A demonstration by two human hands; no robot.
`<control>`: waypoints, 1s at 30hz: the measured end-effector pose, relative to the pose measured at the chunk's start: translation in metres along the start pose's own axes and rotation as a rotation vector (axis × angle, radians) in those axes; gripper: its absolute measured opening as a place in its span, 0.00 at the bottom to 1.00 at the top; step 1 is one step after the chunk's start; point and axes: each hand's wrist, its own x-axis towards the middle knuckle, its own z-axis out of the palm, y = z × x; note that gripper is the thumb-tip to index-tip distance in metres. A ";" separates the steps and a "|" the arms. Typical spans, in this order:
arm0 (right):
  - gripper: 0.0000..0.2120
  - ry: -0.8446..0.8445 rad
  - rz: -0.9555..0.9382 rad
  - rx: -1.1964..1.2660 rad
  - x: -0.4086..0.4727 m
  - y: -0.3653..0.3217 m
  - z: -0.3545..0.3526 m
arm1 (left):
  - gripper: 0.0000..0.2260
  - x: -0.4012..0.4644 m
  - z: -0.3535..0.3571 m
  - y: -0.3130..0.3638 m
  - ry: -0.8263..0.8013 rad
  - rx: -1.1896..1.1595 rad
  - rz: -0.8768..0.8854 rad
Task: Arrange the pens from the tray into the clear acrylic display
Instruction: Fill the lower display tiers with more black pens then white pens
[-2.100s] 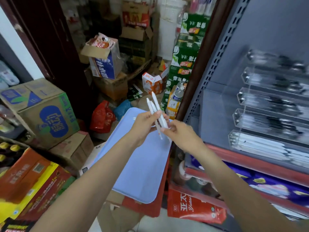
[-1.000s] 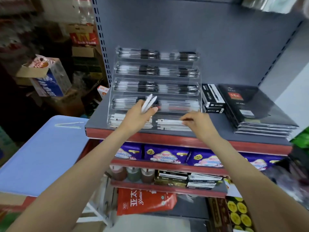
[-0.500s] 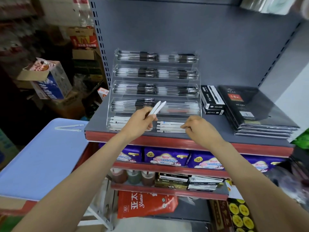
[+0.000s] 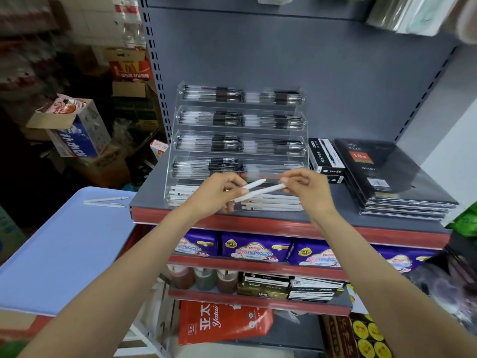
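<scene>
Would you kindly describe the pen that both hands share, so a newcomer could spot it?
Start at the clear acrylic display on the grey shelf. Before its bottom tier, the left hand holds two white pens; the lower pen alone has its tip pinched by the right hand.

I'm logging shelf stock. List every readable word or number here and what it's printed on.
"18K" and "DIARY": top black notebook.
"Yatai": red bag at the bottom; its Chinese characters are visible.
"50": badges on the purple packs; other print blurred.
Pen box, cardboard boxes, white pens: too small or blurred.
</scene>
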 end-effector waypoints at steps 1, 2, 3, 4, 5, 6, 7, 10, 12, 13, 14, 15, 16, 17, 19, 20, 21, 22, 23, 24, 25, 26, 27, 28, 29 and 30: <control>0.08 0.018 0.013 0.024 0.001 0.002 -0.004 | 0.03 0.000 -0.003 -0.002 0.020 0.023 -0.010; 0.08 0.017 0.015 0.029 0.002 0.004 -0.006 | 0.04 0.001 -0.004 -0.003 0.036 0.029 -0.015; 0.07 0.004 -0.006 -0.002 0.002 0.006 -0.007 | 0.04 0.001 -0.003 -0.004 0.049 0.024 -0.017; 0.05 -0.020 -0.050 -0.094 0.003 0.007 -0.007 | 0.03 0.002 -0.002 -0.004 0.063 0.013 -0.017; 0.03 -0.055 -0.108 -0.233 0.003 0.006 -0.006 | 0.02 0.003 -0.001 -0.004 0.077 0.001 -0.017; 0.02 -0.101 -0.168 -0.376 0.002 0.004 -0.004 | 0.01 0.005 0.001 -0.003 0.087 -0.005 -0.017; 0.03 -0.140 -0.223 -0.489 0.003 0.003 -0.002 | 0.00 0.006 0.002 -0.003 0.094 0.000 -0.017; 0.06 -0.198 -0.326 -0.673 0.004 -0.003 0.002 | 0.02 0.009 0.003 -0.002 0.118 0.015 -0.019; 0.07 -0.217 -0.366 -0.754 0.007 -0.004 0.002 | 0.04 0.008 0.002 -0.002 0.141 0.004 -0.016; 0.07 -0.225 -0.363 -0.770 0.008 -0.003 0.002 | 0.05 0.008 0.001 -0.002 0.157 -0.009 -0.015; 0.06 -0.221 -0.351 -0.774 0.009 -0.001 0.002 | 0.04 0.007 0.000 -0.002 0.170 -0.023 -0.013; 0.06 -0.210 -0.329 -0.775 0.010 0.001 0.001 | 0.04 0.007 -0.001 -0.001 0.175 -0.031 -0.010; 0.06 -0.200 -0.306 -0.784 0.011 0.005 0.001 | 0.04 0.007 -0.003 -0.001 0.175 -0.034 -0.009; 0.06 -0.197 -0.280 -0.803 0.012 0.009 0.000 | 0.04 0.007 -0.004 -0.002 0.175 -0.036 -0.013; 0.06 -0.209 -0.225 -0.843 0.012 0.016 -0.001 | 0.06 0.007 -0.006 -0.002 0.181 -0.050 -0.026; 0.06 -0.220 -0.201 -0.858 0.012 0.019 -0.002 | 0.08 0.007 -0.006 -0.003 0.185 -0.052 -0.028; 0.06 -0.233 -0.186 -0.875 0.011 0.020 -0.002 | 0.10 0.007 -0.006 -0.004 0.185 -0.051 -0.027; 0.06 -0.244 -0.180 -0.890 0.011 0.021 -0.002 | 0.10 0.007 -0.006 -0.004 0.184 -0.049 -0.019; 0.07 -0.252 -0.176 -0.903 0.011 0.021 -0.002 | 0.09 0.007 -0.006 -0.005 0.183 -0.046 -0.009; 0.08 -0.259 -0.175 -0.912 0.011 0.021 -0.001 | 0.08 0.007 -0.005 -0.006 0.182 -0.039 0.001; 0.08 -0.267 -0.174 -0.925 0.012 0.020 -0.001 | 0.08 0.007 -0.004 -0.007 0.180 -0.031 0.010; 0.09 -0.277 -0.178 -0.944 0.014 0.020 -0.002 | 0.08 0.008 -0.003 -0.007 0.173 -0.025 0.018; 0.09 -0.290 -0.183 -0.971 0.015 0.020 -0.002 | 0.08 0.008 -0.003 -0.007 0.163 -0.019 0.027; 0.10 -0.303 -0.187 -1.002 0.016 0.020 -0.002 | 0.08 0.008 -0.003 -0.006 0.152 -0.014 0.037; 0.10 -0.312 -0.190 -1.033 0.017 0.020 -0.003 | 0.08 0.007 -0.003 -0.005 0.145 -0.011 0.049; 0.10 -0.316 -0.188 -1.056 0.018 0.021 -0.004 | 0.08 0.007 -0.003 -0.004 0.140 -0.010 0.061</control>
